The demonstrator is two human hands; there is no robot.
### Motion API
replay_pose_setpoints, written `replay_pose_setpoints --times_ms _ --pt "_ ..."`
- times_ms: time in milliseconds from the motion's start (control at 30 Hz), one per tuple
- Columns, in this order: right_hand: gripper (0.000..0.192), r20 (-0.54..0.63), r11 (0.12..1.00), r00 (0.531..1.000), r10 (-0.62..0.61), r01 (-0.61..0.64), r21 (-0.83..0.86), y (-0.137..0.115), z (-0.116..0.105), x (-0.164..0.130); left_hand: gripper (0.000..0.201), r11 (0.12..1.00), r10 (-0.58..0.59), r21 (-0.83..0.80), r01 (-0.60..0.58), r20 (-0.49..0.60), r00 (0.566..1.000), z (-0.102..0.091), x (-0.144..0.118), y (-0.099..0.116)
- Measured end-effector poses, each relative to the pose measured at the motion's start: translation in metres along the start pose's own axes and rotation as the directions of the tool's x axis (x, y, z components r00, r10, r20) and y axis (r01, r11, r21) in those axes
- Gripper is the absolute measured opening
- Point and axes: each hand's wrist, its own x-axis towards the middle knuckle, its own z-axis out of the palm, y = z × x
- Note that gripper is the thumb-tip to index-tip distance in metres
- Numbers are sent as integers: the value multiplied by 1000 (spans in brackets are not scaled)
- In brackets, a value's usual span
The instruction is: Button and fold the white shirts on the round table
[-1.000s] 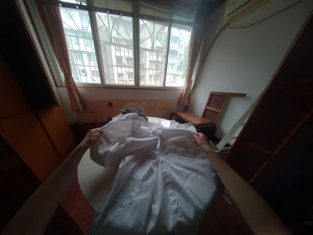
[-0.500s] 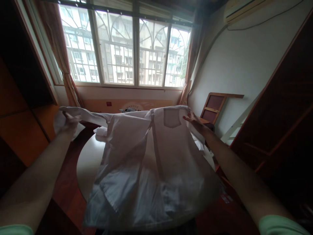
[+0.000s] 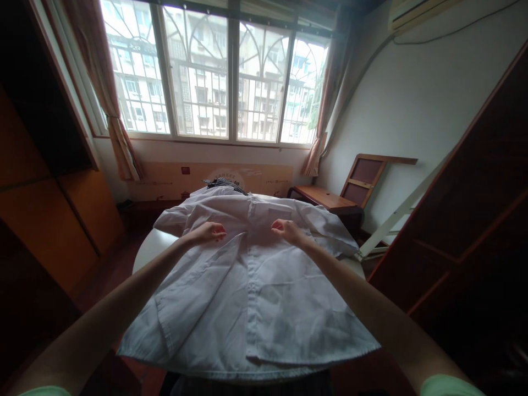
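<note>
I am leaning over the round white surface (image 3: 145,248) with both arms stretched out, and the white shirt (image 3: 256,291) is lying spread across it, front side up, with the button placket running down the middle toward me. The hem is hanging just over the near edge. My left hand (image 3: 210,232) is resting on the shirt's chest to the left of the placket, fingers curled loosely under, touching the cloth; I cannot tell whether it is pinching any fabric. My right hand (image 3: 285,231) is resting on the other side of the placket, just below the chest pocket (image 3: 279,211), fingers likewise curled down onto the cloth. The left sleeve (image 3: 171,220) is lying bunched near the far left rim. Beyond the collar a dark striped garment (image 3: 226,185) is lying, and a wooden chair (image 3: 346,190) is standing to the right, near the window (image 3: 214,71).
</note>
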Motion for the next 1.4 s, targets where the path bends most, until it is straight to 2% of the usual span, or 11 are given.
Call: replay_pose_setpoints --times_ms 100,200,333,600,667,833,967,1100,1233,1300,1400 --pt "20 60 998 996 -59 60 -15 -31 24 -6 24 991 -60 131 22 295 954 11 -1 9" --pt "33 145 996 989 32 -19 -87 -57 48 -14 30 957 -199 276 88 404 893 14 -3 14" --pt "55 239 980 966 100 -53 -194 -78 67 -25 38 919 -257 394 17 566 783 15 -13 30" --pt "43 324 969 941 99 -18 -245 -87 60 -27 42 986 -144 165 6 845 516 22 -51 69" --pt "46 306 966 946 107 -25 -258 -84 58 -28 41 990 -130 137 19 869 477 26 -63 71" --pt "50 257 955 962 96 -16 -295 -75 50 -41 31 990 -50 116 -77 814 578 39 -80 64" --pt "51 289 951 953 89 4 -308 -70 39 -57 24 987 22 88 -137 757 653 46 -72 51" --pt "24 342 972 936 79 4 -235 -63 34 -67 23 970 126 97 -223 581 804 50 -50 40" --pt "9 503 983 855 128 -178 52 -51 35 -61 19 965 213 99 -242 236 948 64 -25 30" --pt "11 576 921 809 116 -305 244 -45 32 -56 16 972 204 95 -213 97 974 75 -13 24" --pt "11 612 792 790 25 -389 470 -38 20 -51 15 982 127 135 -128 20 992 90 1 17"
